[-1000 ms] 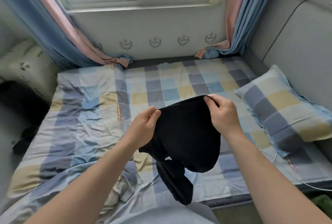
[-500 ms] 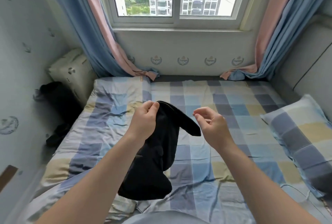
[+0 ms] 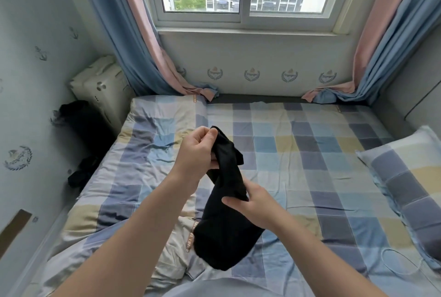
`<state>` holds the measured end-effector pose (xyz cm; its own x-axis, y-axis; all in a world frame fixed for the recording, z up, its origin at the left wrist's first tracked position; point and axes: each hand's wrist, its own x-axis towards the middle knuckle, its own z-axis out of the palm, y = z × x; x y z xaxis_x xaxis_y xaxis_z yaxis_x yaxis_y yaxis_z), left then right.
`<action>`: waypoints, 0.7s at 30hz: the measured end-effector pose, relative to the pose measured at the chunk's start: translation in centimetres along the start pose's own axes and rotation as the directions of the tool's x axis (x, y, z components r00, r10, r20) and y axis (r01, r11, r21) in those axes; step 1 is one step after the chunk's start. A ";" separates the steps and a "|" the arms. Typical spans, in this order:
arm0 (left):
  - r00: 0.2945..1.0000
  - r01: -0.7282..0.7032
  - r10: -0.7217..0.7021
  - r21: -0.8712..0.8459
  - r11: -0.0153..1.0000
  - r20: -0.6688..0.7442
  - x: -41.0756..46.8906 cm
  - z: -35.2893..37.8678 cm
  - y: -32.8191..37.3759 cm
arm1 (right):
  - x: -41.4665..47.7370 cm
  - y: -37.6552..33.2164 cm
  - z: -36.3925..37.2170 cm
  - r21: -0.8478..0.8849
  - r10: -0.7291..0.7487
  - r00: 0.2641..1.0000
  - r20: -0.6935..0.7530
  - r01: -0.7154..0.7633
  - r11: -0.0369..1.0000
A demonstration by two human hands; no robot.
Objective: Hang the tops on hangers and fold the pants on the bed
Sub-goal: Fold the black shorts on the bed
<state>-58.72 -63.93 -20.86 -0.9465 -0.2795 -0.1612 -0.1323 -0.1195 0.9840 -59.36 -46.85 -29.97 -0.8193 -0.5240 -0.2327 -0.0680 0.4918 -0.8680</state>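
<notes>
A black garment [image 3: 226, 220] hangs bunched in the air over the checked bed [image 3: 310, 160]. My left hand [image 3: 196, 151] pinches its top edge, fingers curled. Lower down, my right hand [image 3: 256, 206] grips the cloth about halfway along, thumb across the front. The garment's lower end droops just above the crumpled quilt [image 3: 143, 153]. I cannot tell whether it is a top or pants.
A checked pillow [image 3: 405, 177] lies at the right. More dark clothing [image 3: 81, 129] is piled at the left between bed and wall, in front of a white box [image 3: 100, 84]. Curtains [image 3: 133, 41] flank the window. A thin white cable [image 3: 396, 263] lies near the front right.
My right hand let go of the garment's top edge, dropped and took hold of the cloth midway down. The left hand kept its pinch. The view lifted toward the window.
</notes>
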 end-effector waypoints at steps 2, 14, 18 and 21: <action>1.000 0.022 -0.023 -0.057 0.998 -0.014 0.4 -0.3 0.1 | 0.5 0.9 0.1 -0.042 0.054 0.997 -0.049 -0.056 0.998; 0.977 -0.002 -0.060 -0.287 0.958 -0.204 3.5 -2.0 0.1 | 0.2 6.7 -5.1 -0.397 0.362 0.893 -0.269 -0.445 0.803; 0.979 0.115 -0.157 -0.281 0.953 -0.131 3.7 -1.8 -0.8 | 0.2 5.7 -5.9 -0.219 0.345 0.901 -0.263 -0.404 0.888; 0.976 0.210 -0.215 -0.154 0.965 -0.017 3.2 -1.6 -1.7 | 0.6 4.6 -5.5 -0.098 0.317 0.911 -0.264 -0.353 0.931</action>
<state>-61.06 -66.18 -23.15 -0.8907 -0.2632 -0.3706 -0.2813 -0.3213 0.9043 -63.31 -41.08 -31.70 -0.9179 -0.1380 -0.3720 0.1697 0.7110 -0.6824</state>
